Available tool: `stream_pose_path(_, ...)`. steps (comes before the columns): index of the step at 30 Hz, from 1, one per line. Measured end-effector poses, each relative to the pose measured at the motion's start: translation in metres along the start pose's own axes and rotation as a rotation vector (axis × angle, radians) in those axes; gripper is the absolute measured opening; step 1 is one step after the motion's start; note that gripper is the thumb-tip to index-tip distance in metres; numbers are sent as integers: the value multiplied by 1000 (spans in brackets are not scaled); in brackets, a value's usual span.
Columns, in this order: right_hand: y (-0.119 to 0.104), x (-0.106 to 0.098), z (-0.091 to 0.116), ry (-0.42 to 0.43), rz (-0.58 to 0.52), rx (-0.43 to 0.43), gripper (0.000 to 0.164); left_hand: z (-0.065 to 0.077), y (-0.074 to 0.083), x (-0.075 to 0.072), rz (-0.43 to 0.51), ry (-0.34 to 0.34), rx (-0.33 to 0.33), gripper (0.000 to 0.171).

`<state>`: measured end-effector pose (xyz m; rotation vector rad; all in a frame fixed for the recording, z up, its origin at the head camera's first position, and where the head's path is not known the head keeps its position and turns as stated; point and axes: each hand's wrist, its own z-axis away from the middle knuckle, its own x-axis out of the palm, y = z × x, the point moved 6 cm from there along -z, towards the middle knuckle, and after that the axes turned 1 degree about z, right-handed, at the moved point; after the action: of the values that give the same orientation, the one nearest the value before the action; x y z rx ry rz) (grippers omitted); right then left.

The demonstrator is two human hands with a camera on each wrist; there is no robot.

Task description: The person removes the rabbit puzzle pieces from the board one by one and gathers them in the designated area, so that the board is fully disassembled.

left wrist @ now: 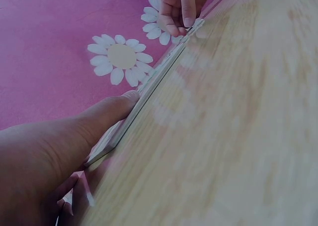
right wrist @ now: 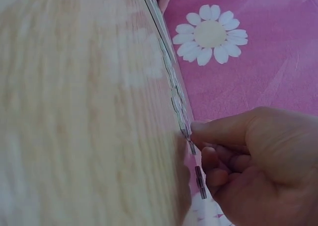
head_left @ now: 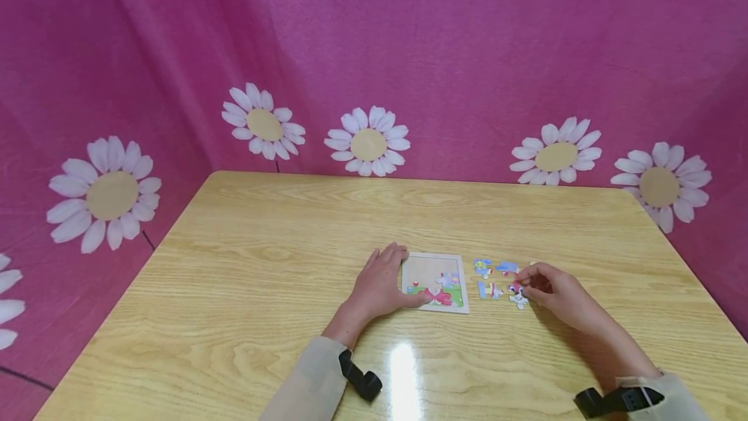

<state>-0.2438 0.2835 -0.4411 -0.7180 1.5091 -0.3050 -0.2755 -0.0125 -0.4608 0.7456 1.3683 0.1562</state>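
A square jigsaw puzzle tray (head_left: pixel 430 271) with a pale frame lies on the table, some pieces fitted along its lower and right parts. My left hand (head_left: pixel 380 284) rests at its left side, fingers stretched along the edge and thumb on the lower part. In the left wrist view the straight thumb (left wrist: pixel 112 109) lies on the tray's edge. To the right of the tray, my right hand (head_left: pixel 561 294) pinches a pink-and-white puzzle piece (head_left: pixel 515 288) between thumb and fingertips, low over the table. The right wrist view shows the thumb (right wrist: pixel 213 131) against thin piece edges.
Several loose puzzle pieces lie between tray and right hand, among them a blue-and-yellow piece (head_left: pixel 482 266), a blue piece (head_left: pixel 507 267) and a white-edged piece (head_left: pixel 519 301). The wooden table (head_left: pixel 263 265) extends around them. A pink daisy-patterned cloth (head_left: pixel 456 70) hangs behind.
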Motion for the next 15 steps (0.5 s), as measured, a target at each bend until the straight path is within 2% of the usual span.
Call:
stream_pose_path(3, -3, -1, -1, 23, -41, -29, 16, 0, 0, 0, -5, -1, -2, 94)
stream_pose_path(9, -19, 3, -9, 45, -119, -148, 18, 0, -1, -1, -8, 6, -5, 94)
stream_pose_path(15, -37, 23, -23, -76, -190, -185, 20, 0, 0, 0, 7, 0, -4, 94)
